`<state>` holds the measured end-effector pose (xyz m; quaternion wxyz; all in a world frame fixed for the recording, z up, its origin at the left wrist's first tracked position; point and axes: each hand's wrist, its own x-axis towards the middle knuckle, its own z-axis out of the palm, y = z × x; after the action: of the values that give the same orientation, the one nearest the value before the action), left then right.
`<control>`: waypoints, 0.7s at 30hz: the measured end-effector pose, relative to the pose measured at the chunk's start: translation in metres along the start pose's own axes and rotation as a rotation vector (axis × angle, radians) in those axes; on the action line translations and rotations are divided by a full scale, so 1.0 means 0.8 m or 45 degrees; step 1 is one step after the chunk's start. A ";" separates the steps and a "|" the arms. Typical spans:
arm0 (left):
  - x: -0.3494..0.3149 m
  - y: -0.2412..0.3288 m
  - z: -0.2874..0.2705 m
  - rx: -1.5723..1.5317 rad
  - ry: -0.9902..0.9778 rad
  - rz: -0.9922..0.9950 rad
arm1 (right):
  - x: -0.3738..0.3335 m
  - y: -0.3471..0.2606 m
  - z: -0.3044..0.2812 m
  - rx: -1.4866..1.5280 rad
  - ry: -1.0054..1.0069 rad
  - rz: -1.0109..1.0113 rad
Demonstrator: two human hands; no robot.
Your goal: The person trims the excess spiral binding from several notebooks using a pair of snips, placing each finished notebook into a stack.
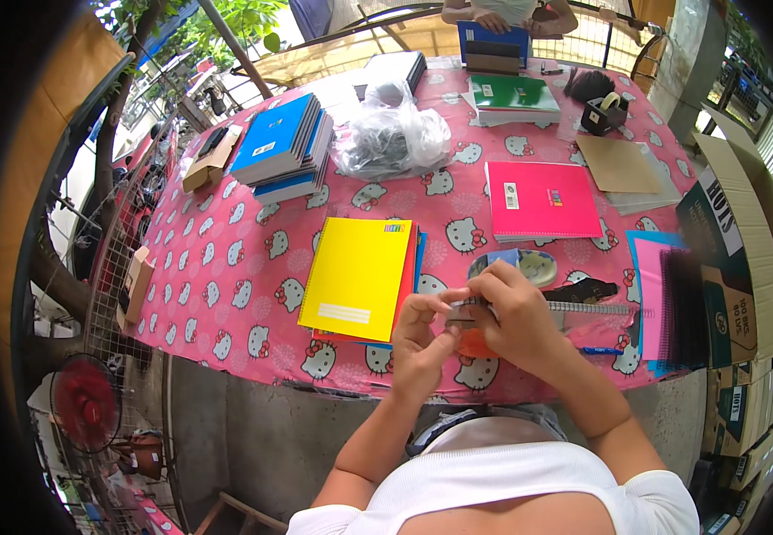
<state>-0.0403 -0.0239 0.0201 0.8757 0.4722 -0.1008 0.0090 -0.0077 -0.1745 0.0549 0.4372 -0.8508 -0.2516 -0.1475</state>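
Bright daylight was spread over the bench (181, 294), and the background foliage (257, 18) was partly washed out. Glints were caught by the plastic bag (404, 134); straight edges were bowed toward the dark rim.

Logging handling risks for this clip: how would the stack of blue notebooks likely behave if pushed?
The stack of blue notebooks would probably slide apart in layers, since its edges sit unevenly. Several notebooks piled together suggest a heavy load.

"Where are we, a workshop?"

"Looks like a makeshift, half-open one: stacked notebooks (272, 143) on a cloth-covered table (192, 278), big cartons (739, 316) beside it, concrete floor (288, 437) underfoot, wire mesh (105, 285) and trees (248, 27) just beyond."
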 end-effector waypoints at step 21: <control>0.007 -0.020 -0.058 0.493 0.094 0.072 | 0.009 -0.002 0.030 -0.346 -0.141 -0.200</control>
<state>-0.0253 0.0054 -0.0171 0.7709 0.6282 -0.0782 0.0703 -0.0022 -0.1520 0.0459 0.2908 -0.8866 -0.3187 -0.1666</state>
